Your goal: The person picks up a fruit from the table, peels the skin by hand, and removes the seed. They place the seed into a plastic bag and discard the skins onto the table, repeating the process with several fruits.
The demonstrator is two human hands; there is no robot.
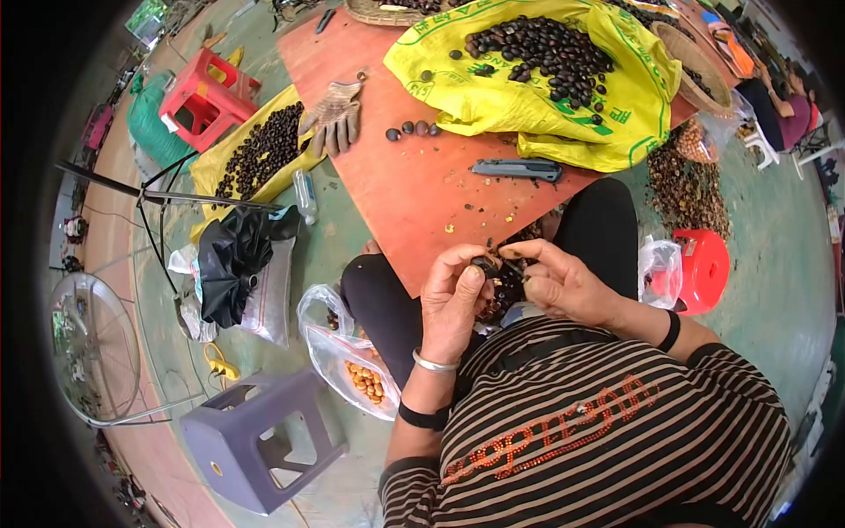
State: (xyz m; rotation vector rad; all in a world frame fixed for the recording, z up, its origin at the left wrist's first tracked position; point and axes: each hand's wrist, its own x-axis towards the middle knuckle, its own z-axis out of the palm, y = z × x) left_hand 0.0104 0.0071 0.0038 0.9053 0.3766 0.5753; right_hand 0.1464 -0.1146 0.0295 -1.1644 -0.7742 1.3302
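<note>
A dark brown nut (484,264) is pinched between the thumb and fingers of my left hand (451,304), above my lap. My right hand (568,286) is close on its right, index finger reaching to the nut and the other fingers curled; what they hold, if anything, is too small to make out. Below both hands lies a dark heap of shells (506,299), partly hidden. On the orange-red board (387,194) in front of me rest a utility knife (518,169), several loose nuts (421,128) and a soiled glove (334,119).
A yellow sack (440,88) bearing dark nuts (554,57) covers the board's far side. Left are a plastic bag of peeled kernels (365,383), a grey stool (251,440) and a red stool (207,97). On the right, a red stool (704,273) stands near a shell pile (687,189). Another person (788,110) sits beyond.
</note>
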